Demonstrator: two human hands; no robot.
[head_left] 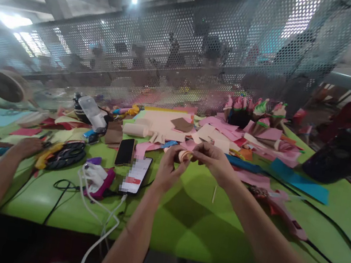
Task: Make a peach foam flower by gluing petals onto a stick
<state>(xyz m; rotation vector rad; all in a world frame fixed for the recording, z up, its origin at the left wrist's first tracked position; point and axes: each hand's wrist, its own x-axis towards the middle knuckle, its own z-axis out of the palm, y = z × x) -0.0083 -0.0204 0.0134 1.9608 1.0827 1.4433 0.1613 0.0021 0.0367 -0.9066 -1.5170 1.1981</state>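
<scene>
A small, pale peach rolled piece (185, 156), coiled like a rosette, is held above the green table. My left hand (169, 168) wraps its fingers and thumb around the roll. From the other side, my right hand (211, 159) pinches at the roll's right edge, fingertips close together. Its exact material is too small to tell. On the table below my right hand lies a thin pale stick (214, 194). A pink glue gun (291, 220) with a black cord rests to the right. Pink sheets (223, 128) spread behind my hands.
Two phones, one dark (125, 152) and one lit (137, 174), lie left of my hands. Beside them a magenta power strip (104, 184) trails white cables. Cone-shaped crafts (262, 108) stand at back right, near a dark bottle (336, 154). A co-worker's arm (2, 179) reaches in at left.
</scene>
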